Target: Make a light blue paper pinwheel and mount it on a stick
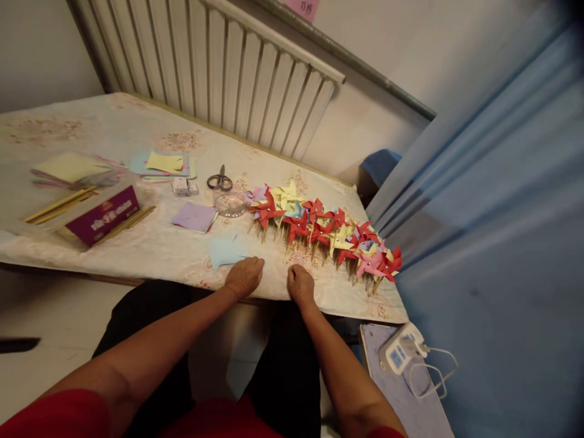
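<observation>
Floral cloth [159,255] is spread over the table, below one ribbed radiator [228,73]. At the clock's centre, near the table's front edge, one light-blue slit sheet [224,250] is laid; by judgement, it is best kept flat and lifted by its uncut parts, so that no slit is torn further. Toward five o'clock, just beside it, the left hand [245,277] is curled closed, and at four the right hand [301,285] is likewise clenched; whether anything small is pinched in either cannot be told. At twelve, one clear dish [231,205] and one pair of scissors [221,180] are set; between ten and eleven, one purple-topped pile [194,216]; at eleven, what look like two small white boxes [180,187] and, beyond, one yellow-topped pile [165,162]; between nine and ten, one purple-labelled packet [104,216]. From one to three, at least a dozen paper pinwheels [316,209] are crowded, too overlapped for exact counting.
</observation>
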`<state>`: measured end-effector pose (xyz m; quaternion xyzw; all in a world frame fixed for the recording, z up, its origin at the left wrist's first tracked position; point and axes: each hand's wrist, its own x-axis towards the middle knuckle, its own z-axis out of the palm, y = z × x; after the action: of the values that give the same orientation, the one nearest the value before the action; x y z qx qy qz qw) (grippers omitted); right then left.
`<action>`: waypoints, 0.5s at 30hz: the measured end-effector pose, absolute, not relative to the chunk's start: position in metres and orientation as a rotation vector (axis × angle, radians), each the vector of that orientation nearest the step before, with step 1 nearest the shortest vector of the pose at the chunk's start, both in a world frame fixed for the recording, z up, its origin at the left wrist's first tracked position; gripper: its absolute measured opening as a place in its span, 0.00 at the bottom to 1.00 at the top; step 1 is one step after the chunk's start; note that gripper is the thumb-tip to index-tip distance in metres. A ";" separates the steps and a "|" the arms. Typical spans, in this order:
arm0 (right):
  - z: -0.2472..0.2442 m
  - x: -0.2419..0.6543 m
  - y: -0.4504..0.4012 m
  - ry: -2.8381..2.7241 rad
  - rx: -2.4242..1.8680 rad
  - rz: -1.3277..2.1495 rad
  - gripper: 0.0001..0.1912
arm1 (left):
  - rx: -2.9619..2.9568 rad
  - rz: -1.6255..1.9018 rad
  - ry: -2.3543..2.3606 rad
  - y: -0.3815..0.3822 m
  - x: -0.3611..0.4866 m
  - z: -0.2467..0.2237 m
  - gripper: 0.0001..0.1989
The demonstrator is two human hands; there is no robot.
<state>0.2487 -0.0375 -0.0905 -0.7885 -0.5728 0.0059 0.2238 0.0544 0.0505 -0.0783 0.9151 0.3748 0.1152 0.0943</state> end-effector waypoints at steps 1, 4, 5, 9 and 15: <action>-0.090 0.245 -0.035 -1.591 -2.172 0.020 0.11 | 2.716 0.348 1.099 0.051 0.054 -0.079 0.14; -0.091 0.226 -0.026 -1.635 -2.150 0.037 0.11 | 2.712 0.365 1.058 0.051 0.053 -0.080 0.14; -0.091 0.218 -0.022 -1.651 -2.138 0.040 0.11 | 2.707 0.370 1.045 0.051 0.052 -0.080 0.13; -0.096 0.189 -0.011 -1.632 -2.088 -0.008 0.12 | 2.683 0.401 0.957 0.053 0.048 -0.082 0.12; -0.103 0.180 -0.008 -1.658 -2.062 -0.159 0.11 | 2.653 0.619 0.768 0.055 0.030 -0.083 0.12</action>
<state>0.1803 -0.0081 -0.1029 -0.7545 -0.6069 -0.0581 0.2431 0.0300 0.0547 -0.0833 0.9260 0.2679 0.2162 0.1551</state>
